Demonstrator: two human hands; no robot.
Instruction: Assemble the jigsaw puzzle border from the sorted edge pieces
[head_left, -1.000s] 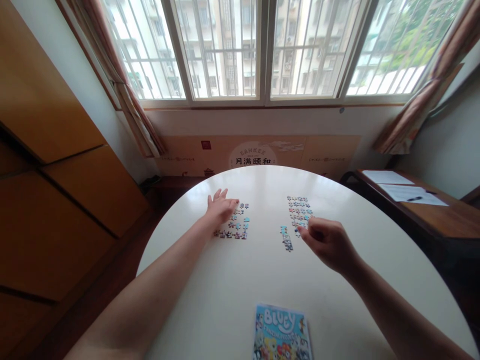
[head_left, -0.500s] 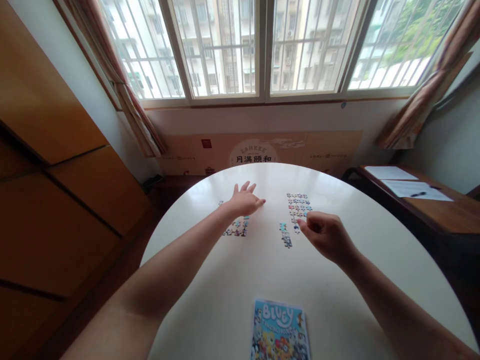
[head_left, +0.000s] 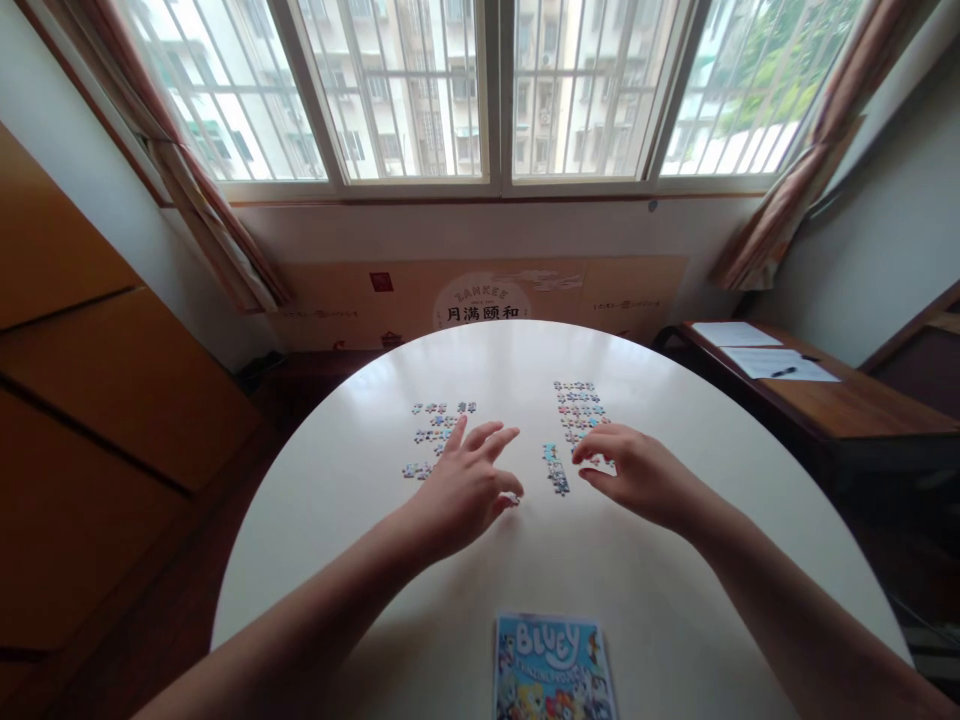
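Observation:
My left hand is low over the table, left of centre. Its thumb and index finger pinch a small jigsaw puzzle piece, while the other fingers are spread. Loose puzzle pieces lie in rows beyond this hand, which partly covers them. My right hand hovers at the lower end of the right group of puzzle pieces, thumb and index finger apart, with nothing visible between them. Between the two hands lies a short joined puzzle strip, blue-green at its far end and darker nearer me.
A picture card marked "BLUEY" lies at the near side of the round white table. To the right, papers and a pen sit on a wooden side table. Cabinets stand at left, a barred window ahead.
My left hand has drawn back toward me from the left pieces, now with a puzzle piece in its pinch. My right hand's curled fingers have loosened. The view has shifted right.

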